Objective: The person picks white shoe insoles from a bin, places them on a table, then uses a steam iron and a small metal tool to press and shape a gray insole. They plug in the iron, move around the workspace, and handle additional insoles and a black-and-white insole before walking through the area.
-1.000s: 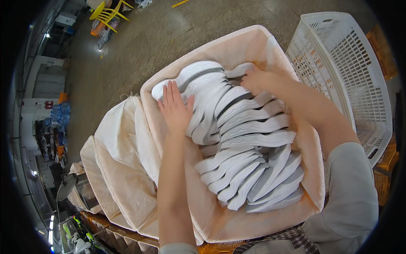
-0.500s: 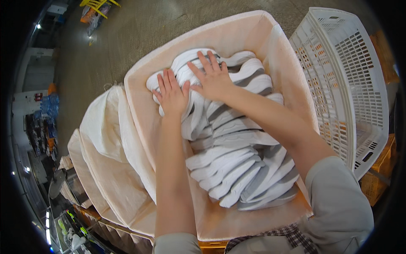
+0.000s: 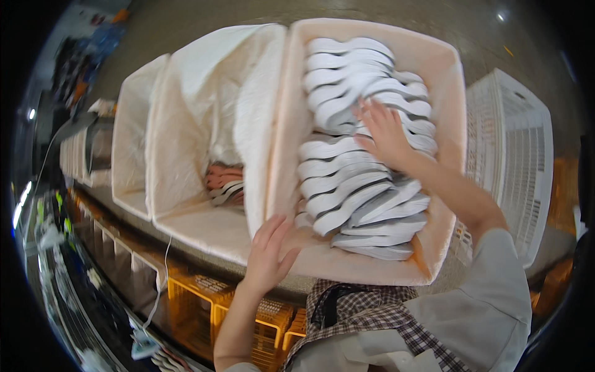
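Observation:
White and grey shoe soles (image 3: 347, 177) lie in overlapping rows inside a pale pink cloth-lined bin (image 3: 365, 274). My right hand (image 3: 385, 131) rests on the soles around the middle of the pile, fingers stretched out and slightly blurred. Nothing shows in its grasp. By the bin's near left corner is my left hand (image 3: 271, 254), away from the soles. Its fingers are extended, the thumb stands apart, and it holds nothing. Whether it touches the bin's rim I cannot tell.
Left of the bin stands another lined bin (image 3: 198, 235) with some reddish-brown and white soles (image 3: 226, 183) low inside. A white plastic crate (image 3: 517, 167) stands on the right. Yellow crates (image 3: 192, 304) and a hanging white cord (image 3: 166, 266) are at the near left.
My left hand has come off the soles and back to the bin's near left corner. The right hand stays over the soles. The view has swung, showing more of the neighbouring bins.

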